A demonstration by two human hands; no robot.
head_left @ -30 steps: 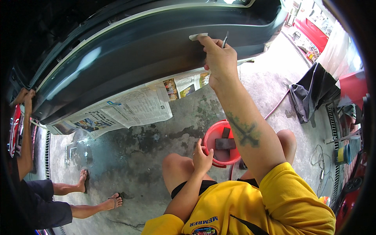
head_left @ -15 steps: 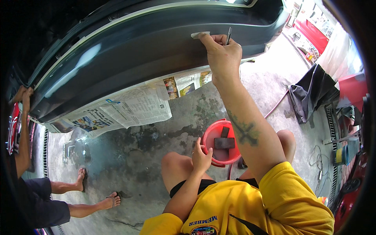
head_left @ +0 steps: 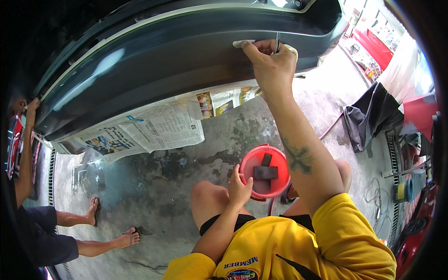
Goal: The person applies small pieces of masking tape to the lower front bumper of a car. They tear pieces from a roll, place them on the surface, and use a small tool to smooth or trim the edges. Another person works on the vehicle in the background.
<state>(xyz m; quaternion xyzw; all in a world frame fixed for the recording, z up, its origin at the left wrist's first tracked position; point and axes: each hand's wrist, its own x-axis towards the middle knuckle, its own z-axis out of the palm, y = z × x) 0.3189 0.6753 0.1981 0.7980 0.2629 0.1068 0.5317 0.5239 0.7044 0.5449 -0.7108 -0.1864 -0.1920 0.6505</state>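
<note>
My right hand is raised against the dark grey car bumper. Its thumb and fingers press a thin pale sheet to the panel; another pale edge shows past the far side of the hand. A slim silver stick-like thing pokes up between the fingers, its kind unclear. My left hand grips the left rim of a red bucket, thumb inside. Dark rectangular blocks sit in the bucket's cloudy water.
Newspaper hangs taped under the bumper. At far left another person's hand is at the bumper's end, with bare legs below. Wet patches mark the concrete floor. A dark sheet and a cable lie to the right.
My right hand has shifted slightly right along the bumper, still pressing the pale sheet. The left hand stays on the bucket rim. The view has moved a little.
</note>
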